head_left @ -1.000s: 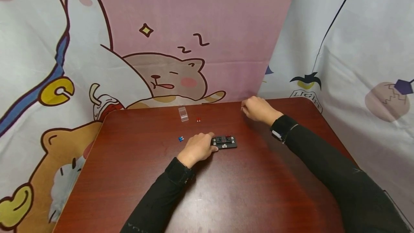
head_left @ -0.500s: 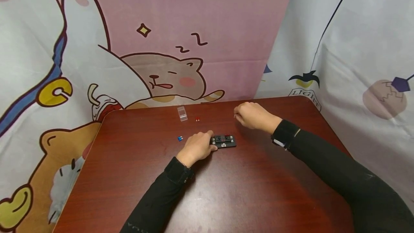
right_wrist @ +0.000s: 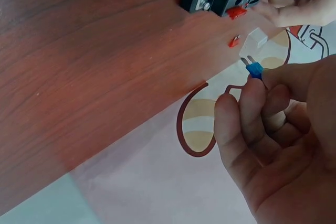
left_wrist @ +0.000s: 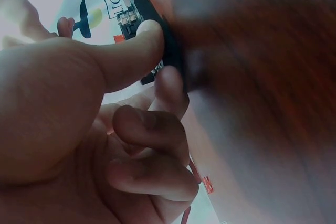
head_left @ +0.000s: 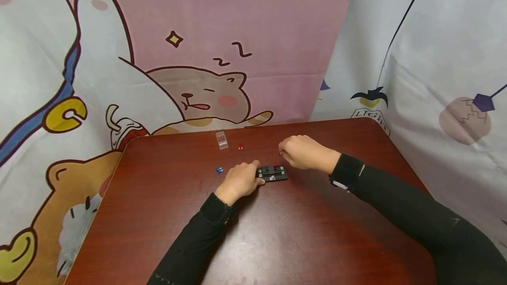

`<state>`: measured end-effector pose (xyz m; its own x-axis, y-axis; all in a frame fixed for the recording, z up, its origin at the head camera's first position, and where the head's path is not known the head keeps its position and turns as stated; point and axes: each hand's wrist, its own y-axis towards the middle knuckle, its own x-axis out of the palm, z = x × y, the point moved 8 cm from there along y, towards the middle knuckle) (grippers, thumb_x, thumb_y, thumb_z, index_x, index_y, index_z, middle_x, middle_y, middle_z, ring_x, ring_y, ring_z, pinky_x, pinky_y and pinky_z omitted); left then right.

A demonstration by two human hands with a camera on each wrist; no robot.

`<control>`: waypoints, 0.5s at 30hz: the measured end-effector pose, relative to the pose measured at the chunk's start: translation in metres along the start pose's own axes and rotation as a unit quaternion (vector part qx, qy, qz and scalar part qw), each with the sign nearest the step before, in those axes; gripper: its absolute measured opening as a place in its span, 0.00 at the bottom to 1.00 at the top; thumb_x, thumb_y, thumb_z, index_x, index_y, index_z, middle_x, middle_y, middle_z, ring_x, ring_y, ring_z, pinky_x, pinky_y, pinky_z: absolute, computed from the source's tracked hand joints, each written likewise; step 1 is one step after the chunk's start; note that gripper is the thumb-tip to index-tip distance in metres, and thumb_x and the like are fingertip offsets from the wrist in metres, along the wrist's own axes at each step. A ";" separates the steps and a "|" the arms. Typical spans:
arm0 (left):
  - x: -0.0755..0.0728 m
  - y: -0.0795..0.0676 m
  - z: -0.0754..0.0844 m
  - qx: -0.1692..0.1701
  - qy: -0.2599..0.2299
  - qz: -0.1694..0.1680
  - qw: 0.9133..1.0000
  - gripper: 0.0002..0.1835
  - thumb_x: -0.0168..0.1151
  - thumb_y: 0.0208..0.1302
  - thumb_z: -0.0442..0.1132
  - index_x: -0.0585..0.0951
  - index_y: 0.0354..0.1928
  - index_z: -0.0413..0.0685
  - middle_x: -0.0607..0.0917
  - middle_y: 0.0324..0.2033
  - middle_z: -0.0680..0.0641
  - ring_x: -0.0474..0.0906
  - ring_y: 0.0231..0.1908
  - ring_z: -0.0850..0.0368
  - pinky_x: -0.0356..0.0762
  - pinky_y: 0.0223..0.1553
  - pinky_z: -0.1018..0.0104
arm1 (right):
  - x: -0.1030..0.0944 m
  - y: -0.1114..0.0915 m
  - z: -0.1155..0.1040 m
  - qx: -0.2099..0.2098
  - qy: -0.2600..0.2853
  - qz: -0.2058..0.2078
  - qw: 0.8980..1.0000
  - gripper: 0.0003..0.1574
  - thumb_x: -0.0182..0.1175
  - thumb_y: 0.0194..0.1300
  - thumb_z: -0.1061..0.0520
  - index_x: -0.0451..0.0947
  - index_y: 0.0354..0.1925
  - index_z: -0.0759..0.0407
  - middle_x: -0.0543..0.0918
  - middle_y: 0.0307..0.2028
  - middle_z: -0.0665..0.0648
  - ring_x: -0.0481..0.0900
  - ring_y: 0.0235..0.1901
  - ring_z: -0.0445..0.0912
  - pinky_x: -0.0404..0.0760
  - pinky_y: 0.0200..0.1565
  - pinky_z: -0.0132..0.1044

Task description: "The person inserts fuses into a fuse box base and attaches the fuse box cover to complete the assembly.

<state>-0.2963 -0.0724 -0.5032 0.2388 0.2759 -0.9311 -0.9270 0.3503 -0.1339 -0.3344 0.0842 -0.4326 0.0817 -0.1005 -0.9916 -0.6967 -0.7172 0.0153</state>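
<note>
A black fuse block with metal screw terminals lies on the table, and my left hand grips its left end between thumb and fingers. One red blade fuse sits in the block. My right hand is just behind and to the right of the block. In the right wrist view, its thumb and fingertips pinch a blue blade fuse with the two metal prongs sticking out. A second blue blade fuse lies left of my left hand. Behind the block lies a loose red blade fuse.
A small clear plastic cover lies near the back edge of the brown wooden table. Printed cloth with cartoon animals hangs right behind the table and along its sides.
My right hand has moved left and nearer, toward the right end of the fuse block, with the blue blade fuse in it. My left hand keeps its grip on the block.
</note>
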 end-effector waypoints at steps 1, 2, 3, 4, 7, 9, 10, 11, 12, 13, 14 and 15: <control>0.000 0.000 0.000 -0.001 0.000 0.000 1.000 0.27 0.74 0.74 0.55 0.81 0.66 0.51 0.91 0.49 0.44 0.87 0.43 0.50 0.85 0.46 0.48 | 0.001 0.000 -0.002 -0.002 0.002 -0.003 1.000 0.08 0.64 0.80 0.59 0.90 0.45 0.56 0.90 0.38 0.51 0.87 0.36 0.44 0.86 0.38 0.43; 0.000 0.000 0.000 -0.001 -0.001 0.000 1.000 0.27 0.74 0.74 0.55 0.81 0.66 0.51 0.91 0.49 0.44 0.87 0.43 0.49 0.85 0.46 0.48 | 0.002 -0.001 -0.003 -0.005 0.003 -0.007 1.000 0.07 0.64 0.80 0.59 0.89 0.44 0.56 0.90 0.37 0.50 0.86 0.35 0.43 0.86 0.38 0.42; 0.000 0.000 -0.001 -0.003 -0.002 -0.001 1.000 0.27 0.74 0.74 0.55 0.81 0.67 0.51 0.91 0.49 0.44 0.87 0.44 0.49 0.85 0.46 0.48 | 0.003 -0.001 -0.005 -0.007 0.006 -0.011 1.000 0.07 0.64 0.80 0.59 0.89 0.43 0.56 0.89 0.36 0.50 0.85 0.34 0.42 0.85 0.38 0.41; 0.000 -0.001 -0.001 -0.003 -0.003 -0.001 1.000 0.27 0.74 0.74 0.55 0.81 0.67 0.51 0.91 0.49 0.43 0.87 0.44 0.48 0.85 0.46 0.47 | 0.004 -0.002 -0.007 -0.010 0.009 -0.016 1.000 0.08 0.64 0.80 0.59 0.89 0.43 0.55 0.89 0.35 0.49 0.84 0.33 0.42 0.84 0.37 0.41; 0.000 0.000 -0.001 -0.004 -0.005 -0.001 1.000 0.27 0.74 0.74 0.55 0.81 0.67 0.51 0.91 0.49 0.43 0.88 0.44 0.48 0.85 0.46 0.47 | 0.009 -0.003 -0.011 -0.016 0.013 -0.028 0.999 0.08 0.63 0.80 0.58 0.88 0.41 0.54 0.87 0.34 0.48 0.80 0.31 0.40 0.82 0.35 0.38; 0.001 0.000 -0.001 -0.003 -0.006 0.000 1.000 0.27 0.75 0.73 0.55 0.81 0.66 0.51 0.91 0.49 0.43 0.87 0.43 0.49 0.85 0.45 0.47 | 0.012 -0.004 -0.013 -0.016 0.014 -0.033 0.999 0.08 0.63 0.80 0.58 0.87 0.41 0.54 0.86 0.33 0.48 0.78 0.30 0.39 0.80 0.34 0.38; 0.001 0.000 -0.001 -0.002 -0.006 0.001 1.000 0.26 0.75 0.73 0.54 0.81 0.65 0.51 0.91 0.48 0.43 0.87 0.43 0.49 0.85 0.44 0.48 | 0.013 -0.005 -0.015 -0.017 0.013 -0.034 0.999 0.08 0.63 0.80 0.58 0.87 0.41 0.54 0.86 0.33 0.48 0.78 0.30 0.39 0.79 0.34 0.38; 0.001 0.000 -0.001 -0.001 -0.006 0.002 1.000 0.26 0.75 0.73 0.54 0.81 0.65 0.51 0.91 0.48 0.44 0.87 0.43 0.49 0.85 0.44 0.48 | 0.013 -0.005 -0.016 -0.017 0.011 -0.035 0.999 0.08 0.63 0.80 0.58 0.87 0.40 0.53 0.86 0.33 0.47 0.77 0.29 0.39 0.79 0.33 0.38; 0.000 0.000 -0.001 -0.001 -0.005 0.003 1.000 0.25 0.75 0.73 0.54 0.82 0.64 0.51 0.91 0.48 0.44 0.87 0.42 0.49 0.85 0.44 0.48 | 0.014 -0.005 -0.017 -0.018 0.011 -0.036 0.999 0.08 0.63 0.80 0.58 0.87 0.40 0.53 0.86 0.33 0.47 0.77 0.29 0.39 0.79 0.33 0.37; 0.000 0.000 -0.001 0.000 -0.004 0.004 1.000 0.25 0.75 0.73 0.54 0.82 0.63 0.52 0.91 0.47 0.44 0.87 0.42 0.49 0.85 0.44 0.48 | 0.015 -0.005 -0.018 -0.019 0.010 -0.038 0.999 0.08 0.63 0.80 0.58 0.87 0.40 0.53 0.86 0.33 0.47 0.77 0.30 0.39 0.79 0.33 0.37; 0.000 0.000 -0.001 0.001 -0.004 0.005 1.000 0.24 0.75 0.73 0.54 0.82 0.63 0.52 0.91 0.47 0.44 0.87 0.42 0.49 0.85 0.44 0.48 | 0.016 -0.005 -0.020 -0.021 0.009 -0.041 0.999 0.08 0.63 0.80 0.58 0.86 0.40 0.53 0.85 0.33 0.47 0.76 0.30 0.39 0.79 0.33 0.37; 0.000 0.000 0.000 0.001 -0.004 0.005 1.000 0.24 0.75 0.73 0.54 0.82 0.62 0.52 0.91 0.47 0.44 0.87 0.42 0.49 0.85 0.44 0.48 | 0.017 -0.005 -0.021 -0.023 0.010 -0.044 0.999 0.08 0.63 0.81 0.57 0.87 0.40 0.53 0.85 0.33 0.47 0.76 0.30 0.39 0.79 0.34 0.37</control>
<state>-0.2961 -0.0730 -0.5030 0.2313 0.2863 -0.9298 -0.9289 0.3490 -0.1236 -0.3145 0.0718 -0.4468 0.1555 -0.0481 -0.9867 -0.6529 -0.7546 -0.0661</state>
